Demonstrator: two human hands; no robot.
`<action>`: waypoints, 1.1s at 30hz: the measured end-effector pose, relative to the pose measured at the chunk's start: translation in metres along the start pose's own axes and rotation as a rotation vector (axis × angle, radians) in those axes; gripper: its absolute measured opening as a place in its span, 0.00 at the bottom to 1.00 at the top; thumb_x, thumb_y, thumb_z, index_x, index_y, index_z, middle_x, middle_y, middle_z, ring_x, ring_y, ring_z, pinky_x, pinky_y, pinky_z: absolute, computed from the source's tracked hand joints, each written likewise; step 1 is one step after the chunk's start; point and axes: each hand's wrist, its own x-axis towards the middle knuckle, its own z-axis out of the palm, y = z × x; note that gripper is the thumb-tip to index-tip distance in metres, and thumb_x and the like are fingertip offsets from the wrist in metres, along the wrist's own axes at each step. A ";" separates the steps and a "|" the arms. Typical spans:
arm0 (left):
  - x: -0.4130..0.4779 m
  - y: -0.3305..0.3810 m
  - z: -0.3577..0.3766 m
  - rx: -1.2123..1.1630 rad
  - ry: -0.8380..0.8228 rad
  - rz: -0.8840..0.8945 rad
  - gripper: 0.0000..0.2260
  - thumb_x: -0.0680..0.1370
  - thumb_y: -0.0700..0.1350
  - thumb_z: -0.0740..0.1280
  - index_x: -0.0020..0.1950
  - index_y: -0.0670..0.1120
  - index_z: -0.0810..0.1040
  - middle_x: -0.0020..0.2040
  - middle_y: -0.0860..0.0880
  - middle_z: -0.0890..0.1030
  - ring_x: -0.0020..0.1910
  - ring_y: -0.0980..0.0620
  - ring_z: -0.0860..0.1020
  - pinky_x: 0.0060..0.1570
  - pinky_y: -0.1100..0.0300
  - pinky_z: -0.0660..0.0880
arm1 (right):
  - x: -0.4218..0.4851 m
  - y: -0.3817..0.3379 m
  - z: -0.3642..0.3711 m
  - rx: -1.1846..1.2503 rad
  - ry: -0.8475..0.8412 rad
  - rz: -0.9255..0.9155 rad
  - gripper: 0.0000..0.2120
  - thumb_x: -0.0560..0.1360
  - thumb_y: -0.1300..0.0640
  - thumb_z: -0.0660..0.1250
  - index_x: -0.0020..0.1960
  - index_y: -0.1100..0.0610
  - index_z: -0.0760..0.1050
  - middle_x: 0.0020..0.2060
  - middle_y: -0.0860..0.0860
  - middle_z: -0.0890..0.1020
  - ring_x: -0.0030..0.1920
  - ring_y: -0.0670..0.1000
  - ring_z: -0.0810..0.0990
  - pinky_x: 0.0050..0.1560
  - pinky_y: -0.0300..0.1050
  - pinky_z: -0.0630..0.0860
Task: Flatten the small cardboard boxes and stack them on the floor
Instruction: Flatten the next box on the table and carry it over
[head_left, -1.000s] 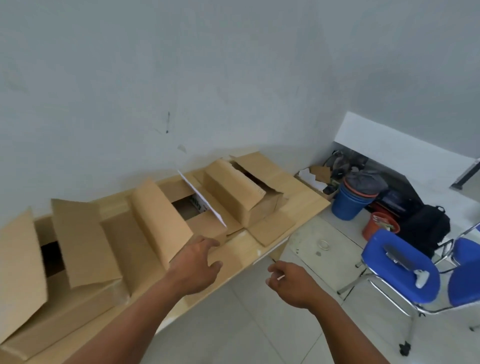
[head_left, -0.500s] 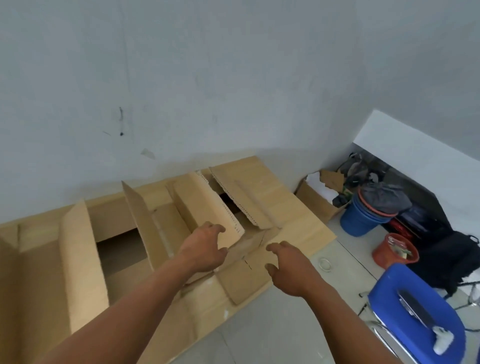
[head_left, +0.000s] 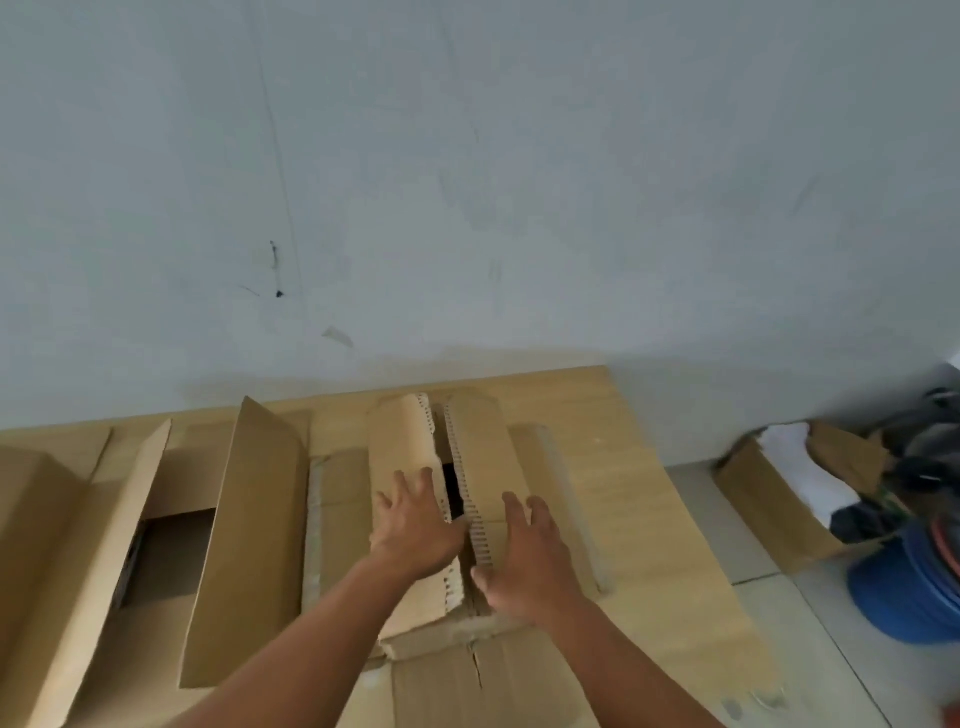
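A small brown cardboard box (head_left: 400, 447) sits on the wooden table (head_left: 644, 499), its two top flaps folded nearly together with a dark slit between their torn, serrated edges. My left hand (head_left: 415, 525) lies flat with spread fingers on the left flap. Flat on the right flap (head_left: 483, 452) rests my right hand (head_left: 524, 561). Neither hand grips anything. To the left stands a larger open box (head_left: 249, 525) with flaps upright, and another open box (head_left: 41, 499) is at the far left.
The grey wall (head_left: 467, 182) stands right behind the table. On the tiled floor (head_left: 841, 654) at right are an open carton (head_left: 769, 509) with white material inside, a blue bucket (head_left: 904, 592) and dark bags (head_left: 930, 457).
My view has moved closer and to the right, over the small box. Both hands went from hovering near the box to lying flat on its top flaps, which are now folded nearly shut.
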 end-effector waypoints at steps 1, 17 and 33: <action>0.003 0.004 0.004 -0.008 -0.005 -0.026 0.42 0.75 0.63 0.65 0.80 0.51 0.46 0.81 0.42 0.46 0.78 0.32 0.47 0.73 0.36 0.60 | 0.005 0.002 0.001 0.025 -0.034 -0.010 0.48 0.72 0.42 0.70 0.80 0.50 0.43 0.79 0.56 0.48 0.79 0.59 0.53 0.75 0.57 0.62; 0.013 0.012 0.015 0.052 -0.027 -0.061 0.47 0.69 0.61 0.67 0.78 0.55 0.42 0.80 0.42 0.46 0.78 0.34 0.46 0.73 0.36 0.59 | 0.051 0.021 -0.035 -0.018 -0.176 -0.223 0.53 0.72 0.40 0.70 0.80 0.49 0.37 0.80 0.57 0.43 0.80 0.59 0.44 0.77 0.59 0.54; -0.015 -0.010 -0.031 0.052 0.216 -0.093 0.48 0.72 0.33 0.65 0.80 0.52 0.38 0.80 0.41 0.51 0.76 0.37 0.59 0.69 0.47 0.70 | 0.064 0.001 -0.043 -0.131 -0.161 -0.495 0.22 0.81 0.38 0.55 0.67 0.47 0.74 0.81 0.54 0.42 0.80 0.57 0.40 0.78 0.56 0.46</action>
